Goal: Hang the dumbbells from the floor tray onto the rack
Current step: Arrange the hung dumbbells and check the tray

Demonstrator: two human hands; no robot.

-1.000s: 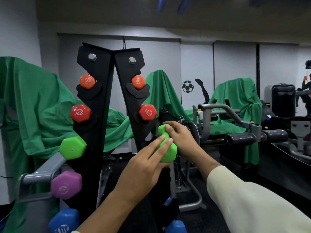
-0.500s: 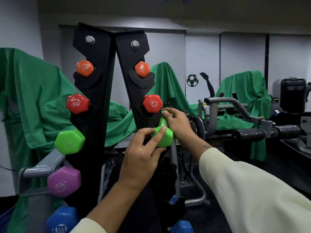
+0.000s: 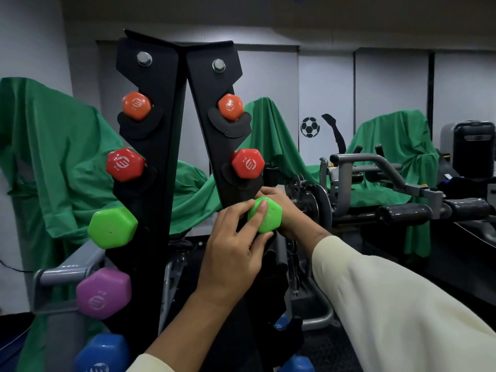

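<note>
A black A-shaped rack (image 3: 161, 146) stands right in front of me. On its right arm, below an orange dumbbell (image 3: 230, 106) and a red one (image 3: 248, 163), a green dumbbell (image 3: 268, 217) sits at the third slot. My left hand (image 3: 232, 253) holds its near end, fingertips on the face and thumb under it. My right hand (image 3: 287, 210) grips the dumbbell from behind, mostly hidden by it. The left arm of the rack carries orange (image 3: 136, 105), red (image 3: 124, 164), green (image 3: 112, 227), purple (image 3: 103, 292) and blue (image 3: 100, 353) dumbbells. The floor tray is out of view.
A blue dumbbell (image 3: 298, 365) shows low on the rack's right side. Gym machines with grey bars and black pads (image 3: 402, 210) stand close on the right. Green cloths (image 3: 53, 157) cover equipment behind. White wall panels with a football sticker (image 3: 310, 127) lie at the back.
Both hands have carried the green dumbbell up and in to the rack's right arm, just under the red one. The view has come closer to the rack.
</note>
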